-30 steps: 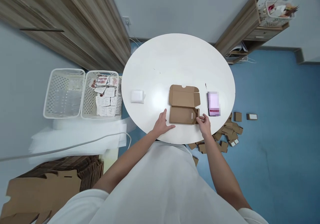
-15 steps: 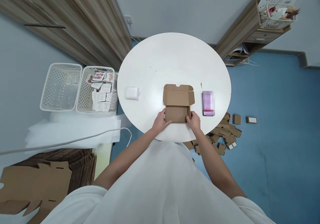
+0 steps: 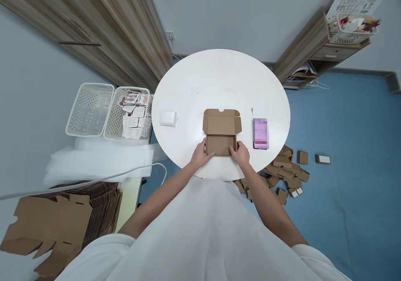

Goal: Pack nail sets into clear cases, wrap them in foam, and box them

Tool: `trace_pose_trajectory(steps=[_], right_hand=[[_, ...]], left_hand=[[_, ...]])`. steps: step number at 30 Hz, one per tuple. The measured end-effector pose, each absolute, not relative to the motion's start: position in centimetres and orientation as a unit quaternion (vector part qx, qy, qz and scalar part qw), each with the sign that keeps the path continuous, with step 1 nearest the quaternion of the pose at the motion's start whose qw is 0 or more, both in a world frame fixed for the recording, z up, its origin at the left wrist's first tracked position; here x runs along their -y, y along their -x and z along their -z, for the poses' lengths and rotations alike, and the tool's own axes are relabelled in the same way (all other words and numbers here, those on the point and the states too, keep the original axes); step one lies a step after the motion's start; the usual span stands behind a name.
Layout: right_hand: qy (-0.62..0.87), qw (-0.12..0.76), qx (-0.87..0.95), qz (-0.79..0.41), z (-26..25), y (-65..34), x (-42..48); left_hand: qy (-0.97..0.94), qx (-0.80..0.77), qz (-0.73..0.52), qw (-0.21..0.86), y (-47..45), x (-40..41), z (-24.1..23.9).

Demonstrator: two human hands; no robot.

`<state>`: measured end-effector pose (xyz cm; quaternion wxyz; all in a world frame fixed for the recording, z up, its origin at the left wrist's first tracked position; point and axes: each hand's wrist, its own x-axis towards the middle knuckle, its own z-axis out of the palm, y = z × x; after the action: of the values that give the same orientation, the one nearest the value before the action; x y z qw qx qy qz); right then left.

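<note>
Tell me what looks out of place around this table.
The cardboard boxes on the floor, right of the table, look untidy: they lie in a jumbled heap at mixed angles, while a plain box and a white-topped box sit apart from it.

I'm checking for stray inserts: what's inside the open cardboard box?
Only bare brown cardboard shows inside the box. The right hand covers a bit at the right end; what lies under it can't be seen.
</note>
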<state>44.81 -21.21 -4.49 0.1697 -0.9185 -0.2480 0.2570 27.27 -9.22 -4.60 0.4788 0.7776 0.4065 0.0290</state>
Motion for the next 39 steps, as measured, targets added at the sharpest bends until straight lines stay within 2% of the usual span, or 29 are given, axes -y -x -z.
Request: trace_pose_trajectory(steps=[15, 24, 28, 29, 33, 35, 39], right_hand=[[0.915, 0.232, 0.234, -0.232, 4.2, -44.3, 22.4], [0.905, 0.299, 0.301, -0.036, 2.1, -43.3, 23.1], [0.877, 0.329, 0.351, 0.014, -1.2, -40.7, 20.2], [0.858, 0.343, 0.383, -0.009, -1.9, -39.7, 18.8], [0.743, 0.355, 0.519, -0.230, -2.6, -34.7, 11.0], [0.738, 0.346, 0.491, -0.307, -1.3, -32.7, 6.8], [0.764, 0.358, 0.306, -0.440, 2.1, -30.9, 0.3]], left_hand=[[-0.755, -0.441, -0.030, 0.484, -27.2, 9.4, 4.4], [-0.731, -0.436, -0.110, 0.514, -25.0, 8.0, 4.4], [-0.752, -0.446, -0.199, 0.443, -22.1, 5.0, 3.9], [-0.754, -0.464, -0.220, 0.410, -21.3, 3.9, 3.9], [-0.729, -0.551, -0.265, 0.308, -19.2, -1.9, 4.3], [-0.703, -0.583, -0.260, 0.312, -18.8, -5.2, 4.7], [-0.664, -0.616, -0.194, 0.377, -18.8, -10.4, 5.8]])
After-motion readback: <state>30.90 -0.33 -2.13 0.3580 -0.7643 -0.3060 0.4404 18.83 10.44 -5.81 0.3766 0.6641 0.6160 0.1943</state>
